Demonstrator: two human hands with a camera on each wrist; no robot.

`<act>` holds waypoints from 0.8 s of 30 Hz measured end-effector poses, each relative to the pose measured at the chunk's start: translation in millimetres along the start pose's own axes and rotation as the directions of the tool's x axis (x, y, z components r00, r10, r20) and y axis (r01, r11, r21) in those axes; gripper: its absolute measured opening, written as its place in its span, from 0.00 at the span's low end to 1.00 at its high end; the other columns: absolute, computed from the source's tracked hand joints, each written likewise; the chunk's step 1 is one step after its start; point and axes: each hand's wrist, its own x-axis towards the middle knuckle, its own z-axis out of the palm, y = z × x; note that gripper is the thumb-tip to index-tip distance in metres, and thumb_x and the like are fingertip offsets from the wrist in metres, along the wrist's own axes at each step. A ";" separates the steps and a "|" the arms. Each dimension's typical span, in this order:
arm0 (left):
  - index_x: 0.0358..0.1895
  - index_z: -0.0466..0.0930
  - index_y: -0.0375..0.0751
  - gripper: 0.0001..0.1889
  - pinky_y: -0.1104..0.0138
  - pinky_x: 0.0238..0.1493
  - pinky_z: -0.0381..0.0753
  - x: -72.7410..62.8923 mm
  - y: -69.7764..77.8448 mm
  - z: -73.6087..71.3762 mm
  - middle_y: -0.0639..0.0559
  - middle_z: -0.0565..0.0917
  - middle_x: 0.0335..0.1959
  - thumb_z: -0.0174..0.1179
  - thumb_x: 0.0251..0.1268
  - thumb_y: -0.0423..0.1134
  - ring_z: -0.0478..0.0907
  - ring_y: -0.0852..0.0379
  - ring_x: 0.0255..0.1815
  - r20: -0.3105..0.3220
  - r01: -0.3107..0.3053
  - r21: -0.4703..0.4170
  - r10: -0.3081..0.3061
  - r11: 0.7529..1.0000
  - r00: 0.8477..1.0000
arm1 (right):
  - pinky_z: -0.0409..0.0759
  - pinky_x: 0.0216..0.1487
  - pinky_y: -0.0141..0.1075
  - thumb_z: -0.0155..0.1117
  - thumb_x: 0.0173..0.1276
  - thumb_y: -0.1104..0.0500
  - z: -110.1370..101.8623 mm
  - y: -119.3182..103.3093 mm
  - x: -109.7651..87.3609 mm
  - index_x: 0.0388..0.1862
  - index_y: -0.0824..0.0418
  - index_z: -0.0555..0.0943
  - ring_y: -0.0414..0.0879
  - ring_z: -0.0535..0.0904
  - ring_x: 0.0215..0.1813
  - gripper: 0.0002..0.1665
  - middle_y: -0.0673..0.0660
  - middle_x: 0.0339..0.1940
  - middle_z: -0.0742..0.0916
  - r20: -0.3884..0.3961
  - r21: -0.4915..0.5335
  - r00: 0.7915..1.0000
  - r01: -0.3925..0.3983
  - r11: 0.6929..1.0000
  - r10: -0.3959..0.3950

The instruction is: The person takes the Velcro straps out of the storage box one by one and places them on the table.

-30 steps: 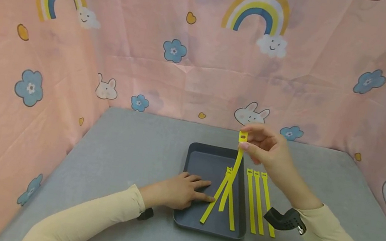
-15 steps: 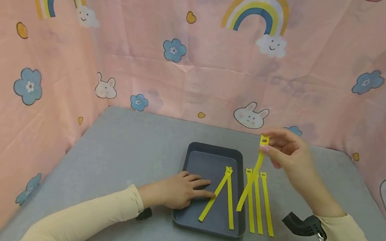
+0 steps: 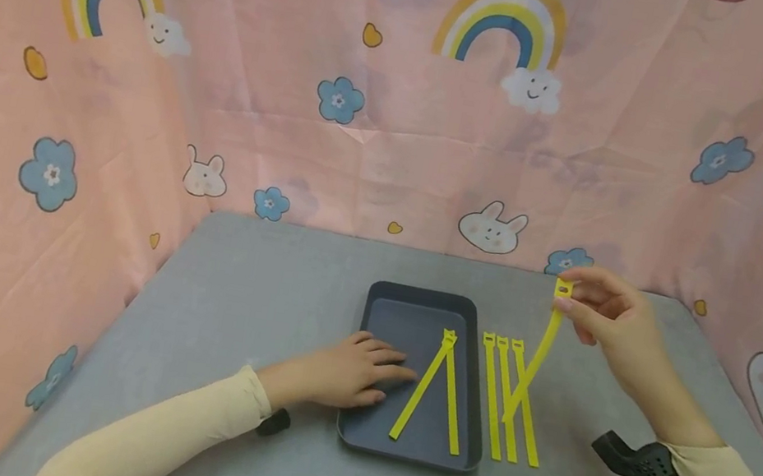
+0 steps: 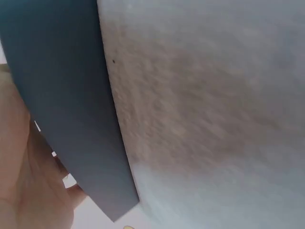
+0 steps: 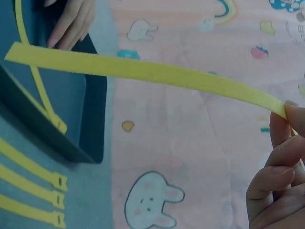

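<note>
My right hand (image 3: 613, 323) pinches a yellow hook-and-loop cable tie (image 3: 545, 343) by its slotted head, between thumb and fingers. The tie hangs down at a slant to the right of the dark grey tray (image 3: 388, 312), its lower end overlapping the ties on the table in the head view. In the right wrist view the held tie (image 5: 157, 78) bends slightly along its length. Two more yellow ties (image 3: 420, 392) lie in the tray, their heads crossed to form an upside-down V. Over the tray's left rim rests my left hand (image 3: 347, 369), fingers extended and holding nothing.
Three yellow cable ties (image 3: 490, 397) lie side by side on the grey table (image 3: 269, 287), just right of the tray. A pink cloth (image 3: 378, 163) printed with rainbows and rabbits hangs behind the table and along both sides.
My right hand has carried the held cable tie from above the tray to the right, past the tray's edge. The left hand has drawn back slightly left, off the left tie in the tray.
</note>
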 end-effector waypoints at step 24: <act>0.76 0.60 0.62 0.28 0.47 0.79 0.54 -29.8 -22.6 7.4 0.50 0.56 0.81 0.39 0.78 0.62 0.48 0.45 0.83 -0.055 0.072 -0.034 -0.074 0.997 0.996 | 0.63 0.27 0.40 0.62 0.73 0.54 -62.1 55.6 -22.7 0.59 0.49 0.74 0.49 0.67 0.23 0.17 0.41 0.28 0.81 0.044 -0.302 0.953 -0.274 0.913 0.301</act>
